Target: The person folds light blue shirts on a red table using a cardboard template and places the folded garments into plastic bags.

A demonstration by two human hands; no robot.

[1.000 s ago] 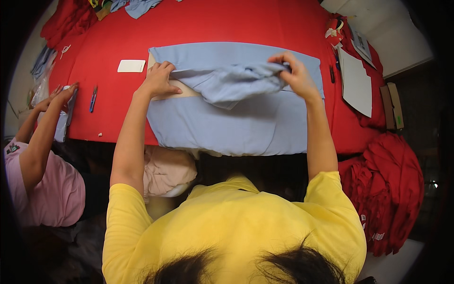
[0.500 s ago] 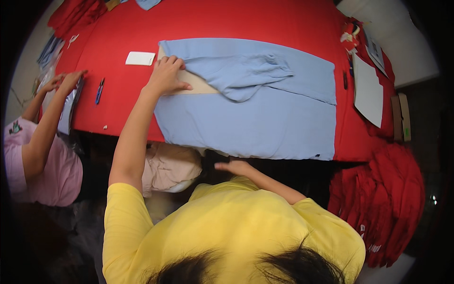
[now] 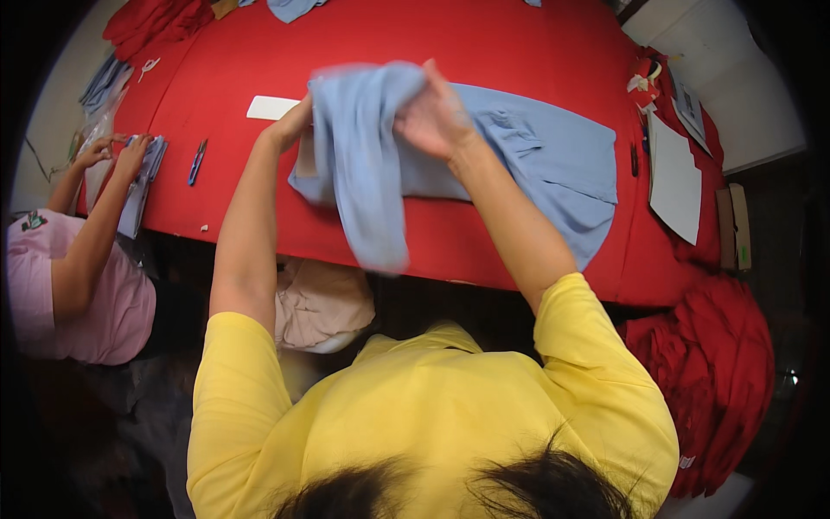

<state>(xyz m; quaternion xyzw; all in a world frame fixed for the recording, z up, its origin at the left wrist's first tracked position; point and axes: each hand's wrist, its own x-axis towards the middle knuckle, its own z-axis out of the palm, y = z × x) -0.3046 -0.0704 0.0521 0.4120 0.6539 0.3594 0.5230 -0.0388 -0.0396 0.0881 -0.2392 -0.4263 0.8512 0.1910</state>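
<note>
A light blue garment (image 3: 553, 164) lies spread on the red table (image 3: 484, 43). My right hand (image 3: 437, 117) grips a lifted part of that garment (image 3: 363, 173), which hangs blurred in a long fold over the garment's left half and down past the table's near edge. My left hand (image 3: 290, 130) is at the garment's upper left corner, pressed against the fabric and partly hidden behind the raised fold. A tan stiff piece (image 3: 304, 163) shows at the garment's left edge under the cloth.
A white card (image 3: 270, 107) lies just left of my left hand. A co-worker in pink (image 3: 78, 294) handles folded blue pieces (image 3: 138, 186) at the left, next to a pen (image 3: 197, 162). White sheets (image 3: 674, 182) lie at the right; red cloth (image 3: 709, 363) is heaped below them.
My right hand let go of the garment, dropped to the table's near edge, then came back up carrying the lower part of the garment over toward the left. My left hand stayed at the corner.
</note>
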